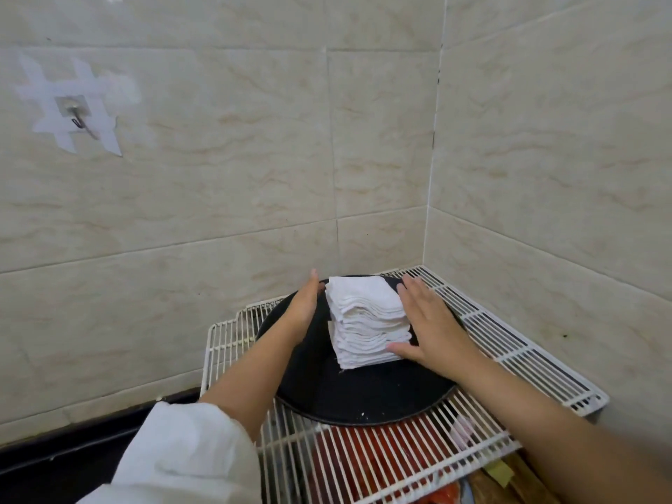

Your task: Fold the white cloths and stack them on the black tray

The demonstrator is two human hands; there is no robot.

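A tall stack of folded white cloths stands on the round black tray. My left hand is held flat with straight fingers just left of the stack, with a narrow gap between the palm and the cloths. Flat against the stack's right side lies my right hand, fingers spread and thumb touching the lower cloths. Neither hand grips anything.
The tray lies on a white wire rack set in a corner of tiled walls. Red things show under the rack's near part. A metal hook is taped to the left wall. A black ledge runs along the wall's foot.
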